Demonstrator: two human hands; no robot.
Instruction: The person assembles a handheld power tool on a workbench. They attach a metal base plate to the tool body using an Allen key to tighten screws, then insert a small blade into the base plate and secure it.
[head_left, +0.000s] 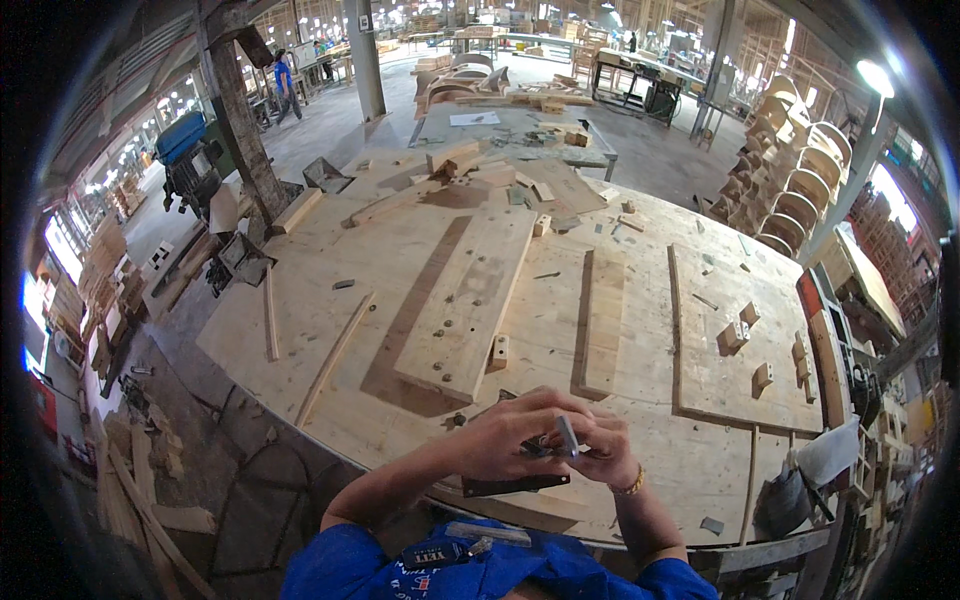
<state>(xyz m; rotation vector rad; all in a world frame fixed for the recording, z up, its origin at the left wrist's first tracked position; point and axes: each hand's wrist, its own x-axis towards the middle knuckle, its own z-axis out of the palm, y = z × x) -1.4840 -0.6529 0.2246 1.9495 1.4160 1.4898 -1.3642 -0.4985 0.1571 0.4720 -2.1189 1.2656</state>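
Observation:
My left hand (508, 436) and my right hand (608, 456) meet close together over the near edge of the worktable (545, 365). Between them a slim grey metal piece (567, 437) points up toward me, its exact kind unclear. Fingers of both hands close around it, partly hiding it and one another. Beneath the hands a flat black piece with small holes (515, 486) shows at the table edge. Just beyond my left hand a wide wooden board (480, 300) lies raised off the tabletop, with several dark holes or fastenings in its near end.
Right of the board lie a narrow plank (604, 320) and a wide panel (720, 370) bearing small drilled wood blocks (737, 333). Thin strips (335, 360) lie left. Offcuts (470, 165) pile at the far end. A grey bag-like thing (785, 500) hangs at the near right corner.

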